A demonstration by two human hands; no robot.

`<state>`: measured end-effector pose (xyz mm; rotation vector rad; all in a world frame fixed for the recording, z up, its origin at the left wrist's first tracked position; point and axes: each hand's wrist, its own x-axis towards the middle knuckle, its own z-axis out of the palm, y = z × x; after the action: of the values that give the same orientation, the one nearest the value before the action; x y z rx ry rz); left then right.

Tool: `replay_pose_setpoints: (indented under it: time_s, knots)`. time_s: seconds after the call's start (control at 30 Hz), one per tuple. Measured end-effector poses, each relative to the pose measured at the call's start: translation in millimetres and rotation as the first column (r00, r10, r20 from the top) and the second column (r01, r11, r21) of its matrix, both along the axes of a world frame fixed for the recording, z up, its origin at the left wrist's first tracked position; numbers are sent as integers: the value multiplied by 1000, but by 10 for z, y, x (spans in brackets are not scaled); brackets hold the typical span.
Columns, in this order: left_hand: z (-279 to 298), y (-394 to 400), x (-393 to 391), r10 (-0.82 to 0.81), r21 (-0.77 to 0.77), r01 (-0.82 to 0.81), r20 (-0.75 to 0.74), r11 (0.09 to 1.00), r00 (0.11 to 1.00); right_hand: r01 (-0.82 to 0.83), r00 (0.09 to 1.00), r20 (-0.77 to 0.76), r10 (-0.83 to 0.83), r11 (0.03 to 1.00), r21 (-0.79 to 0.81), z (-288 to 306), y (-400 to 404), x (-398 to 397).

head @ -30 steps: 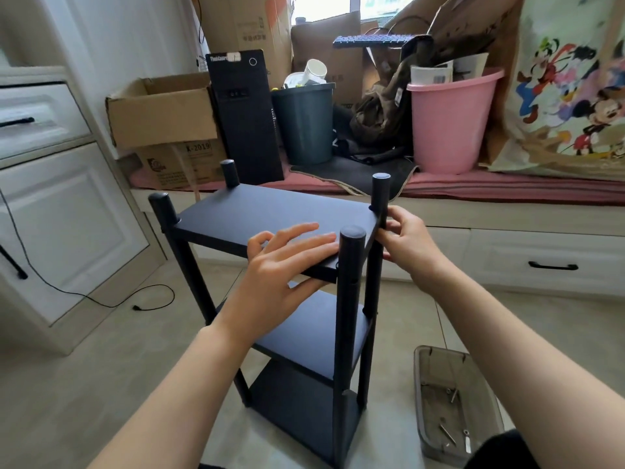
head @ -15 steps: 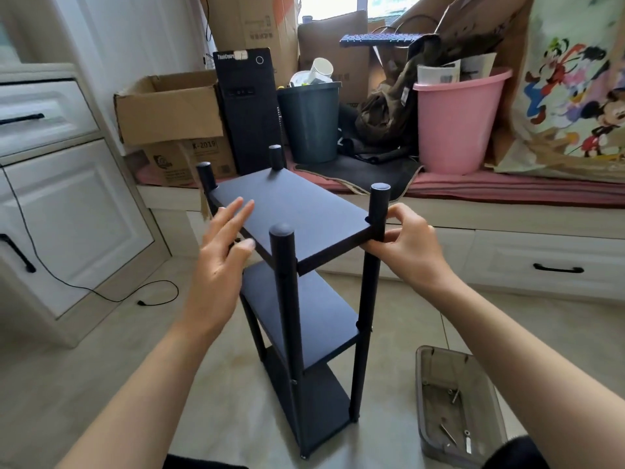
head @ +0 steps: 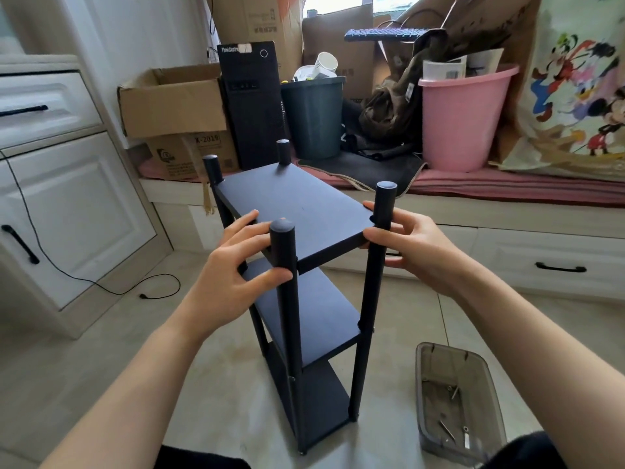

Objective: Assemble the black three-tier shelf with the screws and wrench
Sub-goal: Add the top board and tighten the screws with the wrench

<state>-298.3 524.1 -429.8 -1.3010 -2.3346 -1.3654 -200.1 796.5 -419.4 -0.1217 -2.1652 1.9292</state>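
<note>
Our left hand (head: 233, 275) now grips the near-left post (head: 285, 282) of the black shelf (head: 304, 211), thumb crossing its front and fingers curling behind at the top board's corner; half a second ago that hand was lifted off with fingers straight, and a second ago it lay flat on the top board. Our right hand (head: 409, 252) holds the near-right post (head: 380, 231) as it did through both earlier frames, fingers wrapped around it just at the top board's edge. Between those frames the shelf has turned on the floor: its long side faced us before, and now a short end faces us, with the boards running away toward the window bench (head: 507, 211). It stands upright on the tiled floor (head: 101, 350), all three boards seated between four posts. We judge from this that the frame is essentially together, and that turning it was a way to check it or reach the joints on this end. A small fastener seems to show on the near-right post at the middle board, but we cannot tell whether every joint is tight. The clear tray (head: 439, 418) sits on the floor just to the right of the shelf, with a few loose screws (head: 453, 392) in it; we cannot make out the wrench there for certain.
</note>
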Motion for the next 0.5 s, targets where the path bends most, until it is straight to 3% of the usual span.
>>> replay_pose_setpoints:
  time_s: [0.43,0.5]
  knots:
    - [-59,-92,-57,29,48,-27,-56,998,998,3,1000,-15,-3,1000,18,19,-77,36]
    - [-77,-139,-85,50,68,-51,20,996,999,-21,1000,-15,21,1000,-3,17,-73,30]
